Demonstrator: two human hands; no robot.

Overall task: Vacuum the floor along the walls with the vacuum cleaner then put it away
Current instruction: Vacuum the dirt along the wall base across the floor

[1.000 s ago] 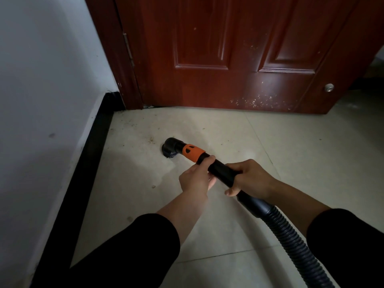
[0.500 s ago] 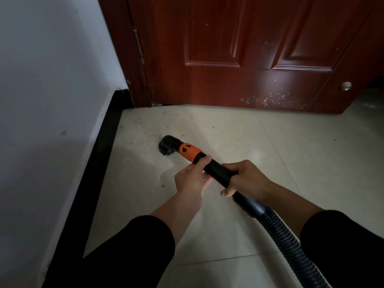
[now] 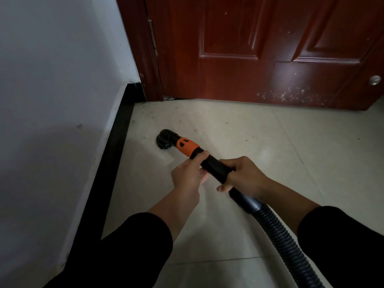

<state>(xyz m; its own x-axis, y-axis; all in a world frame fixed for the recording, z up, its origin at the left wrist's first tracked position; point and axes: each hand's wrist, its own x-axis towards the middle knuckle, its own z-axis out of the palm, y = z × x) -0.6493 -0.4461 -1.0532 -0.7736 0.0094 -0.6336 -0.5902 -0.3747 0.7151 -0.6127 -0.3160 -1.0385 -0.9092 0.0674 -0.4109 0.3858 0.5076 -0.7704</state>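
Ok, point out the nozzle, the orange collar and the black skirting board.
nozzle [image 3: 166, 139], head view, on its rounded black top.
orange collar [image 3: 187, 146], head view, middle of its upper face.
black skirting board [image 3: 111, 163], head view, midway along the strip.

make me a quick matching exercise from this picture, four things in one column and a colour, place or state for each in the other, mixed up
Things
1. door
2. skirting board
3. vacuum tube
4. floor

Descriptions
A. gripped by the left hand and the right hand
B. reddish brown, with raised panels
C. pale tiles with specks of dirt
D. black strip at the foot of the wall

Pairs: 1-B, 2-D, 3-A, 4-C
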